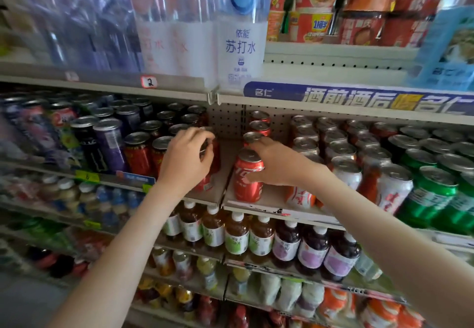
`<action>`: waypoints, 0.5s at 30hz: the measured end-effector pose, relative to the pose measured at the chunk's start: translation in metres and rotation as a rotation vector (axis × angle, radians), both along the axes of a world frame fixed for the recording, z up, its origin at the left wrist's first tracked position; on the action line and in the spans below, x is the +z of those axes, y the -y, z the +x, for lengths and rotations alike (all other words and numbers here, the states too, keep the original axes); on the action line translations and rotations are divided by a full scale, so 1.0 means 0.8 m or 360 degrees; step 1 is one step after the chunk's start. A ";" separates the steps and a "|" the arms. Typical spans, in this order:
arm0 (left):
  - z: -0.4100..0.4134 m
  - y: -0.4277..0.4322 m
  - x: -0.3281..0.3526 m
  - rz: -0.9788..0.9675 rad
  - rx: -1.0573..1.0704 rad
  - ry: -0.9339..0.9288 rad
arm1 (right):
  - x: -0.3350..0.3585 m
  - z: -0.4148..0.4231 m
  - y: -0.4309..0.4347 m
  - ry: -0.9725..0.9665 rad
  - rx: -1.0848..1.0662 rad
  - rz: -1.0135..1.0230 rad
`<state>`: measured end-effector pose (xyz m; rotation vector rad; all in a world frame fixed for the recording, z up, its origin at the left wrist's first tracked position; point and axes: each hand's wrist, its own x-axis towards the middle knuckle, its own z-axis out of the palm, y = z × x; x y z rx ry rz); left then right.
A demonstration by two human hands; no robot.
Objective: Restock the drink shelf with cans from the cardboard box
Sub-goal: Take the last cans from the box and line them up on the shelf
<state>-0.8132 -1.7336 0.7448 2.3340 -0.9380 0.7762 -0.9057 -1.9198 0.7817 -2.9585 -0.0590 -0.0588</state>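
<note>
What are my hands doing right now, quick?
Left hand: closed, gripping a red can, mostly hidden behind it.
Right hand: closed, gripping the front cola can.

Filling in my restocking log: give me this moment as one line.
stage: placing cans | left hand: grips red can | right hand: grips cola can standing upright at shelf front
</note>
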 end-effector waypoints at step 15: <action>0.034 -0.034 -0.026 0.0264 -0.0130 -0.0074 | -0.026 0.023 -0.037 0.0295 -0.0283 0.0386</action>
